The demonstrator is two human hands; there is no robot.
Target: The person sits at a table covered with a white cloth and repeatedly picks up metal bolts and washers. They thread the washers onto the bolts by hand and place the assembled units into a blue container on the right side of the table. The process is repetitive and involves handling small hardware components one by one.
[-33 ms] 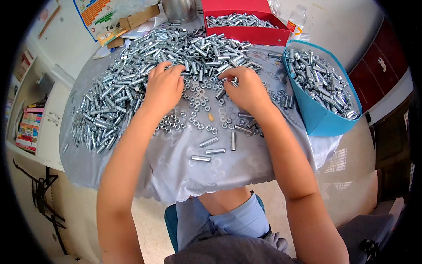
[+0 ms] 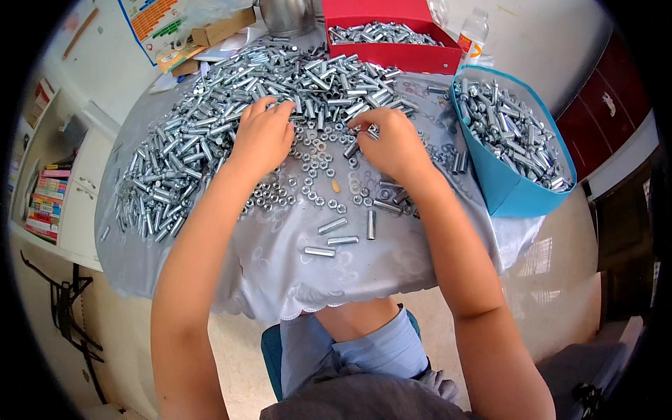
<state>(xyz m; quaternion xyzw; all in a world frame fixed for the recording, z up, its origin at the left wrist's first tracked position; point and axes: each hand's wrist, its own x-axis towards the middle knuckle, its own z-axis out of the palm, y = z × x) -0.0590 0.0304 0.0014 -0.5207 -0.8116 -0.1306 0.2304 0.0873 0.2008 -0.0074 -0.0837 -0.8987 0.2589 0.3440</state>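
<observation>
A large heap of silvery metal sleeves (image 2: pixel 189 150) spreads over the table's far and left side. My left hand (image 2: pixel 262 136) reaches to the front of the heap, its fingers apart and bent down at the sleeves, with nothing visible in them. Across from it, my right hand (image 2: pixel 393 140) has its fingers curled together beside small metal pieces; whatever they pinch is hidden. Hex nuts (image 2: pixel 318 166) and flat washers (image 2: pixel 354 183) lie scattered between the hands. Nearer to me are several loose sleeves (image 2: pixel 332 225).
On the right stands a blue fabric bin (image 2: pixel 504 175) full of assembled-looking metal pieces. A red box (image 2: pixel 392 61) of similar parts sits at the back, near a plastic bottle (image 2: pixel 474 31) and a metal pot (image 2: pixel 287 17). A grey cloth (image 2: pixel 280 269) covers the round-edged table.
</observation>
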